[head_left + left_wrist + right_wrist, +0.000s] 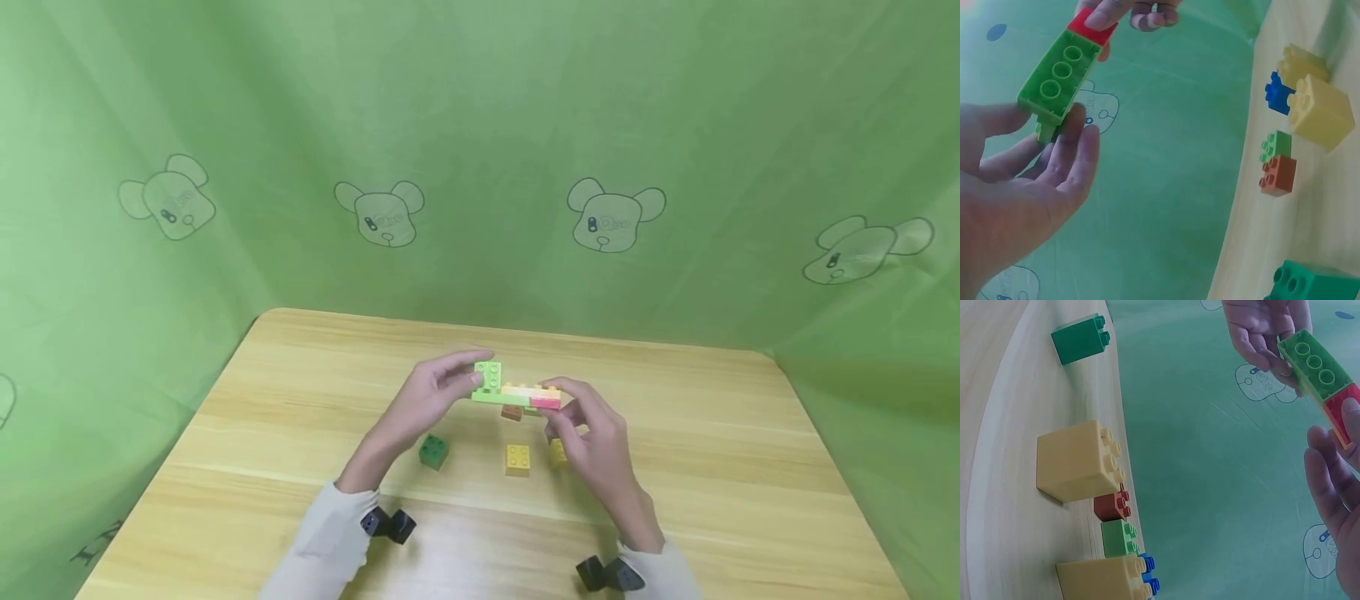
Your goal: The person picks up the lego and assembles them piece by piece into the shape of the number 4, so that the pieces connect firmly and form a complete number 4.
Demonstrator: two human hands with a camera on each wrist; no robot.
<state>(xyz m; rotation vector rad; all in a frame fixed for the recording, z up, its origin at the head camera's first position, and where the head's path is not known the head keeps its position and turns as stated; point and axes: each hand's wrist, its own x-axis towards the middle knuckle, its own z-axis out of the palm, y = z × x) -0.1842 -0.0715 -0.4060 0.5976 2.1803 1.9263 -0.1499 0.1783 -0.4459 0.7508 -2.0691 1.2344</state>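
Both hands hold one assembly of toy building bricks up above the table. It has a long light green brick [1060,75] underneath, a red brick [545,402] at its right end, an orange-yellow brick [525,391] on top and a smaller light green brick [488,375] at the left end. My left hand [423,404] pinches the light green end between thumb and fingers. At the other end my right hand [596,433] grips the red and orange-yellow bricks, thumb on the red underside in the right wrist view. Hollow round tubes show on the long brick's underside.
On the wooden table [300,417] lie a dark green brick [433,451], a yellow brick [517,460], another yellow brick [557,452], a reddish-brown brick [512,412], a light green brick [1277,145] and a blue brick [1279,94]. A green curtain [480,125] hangs behind.
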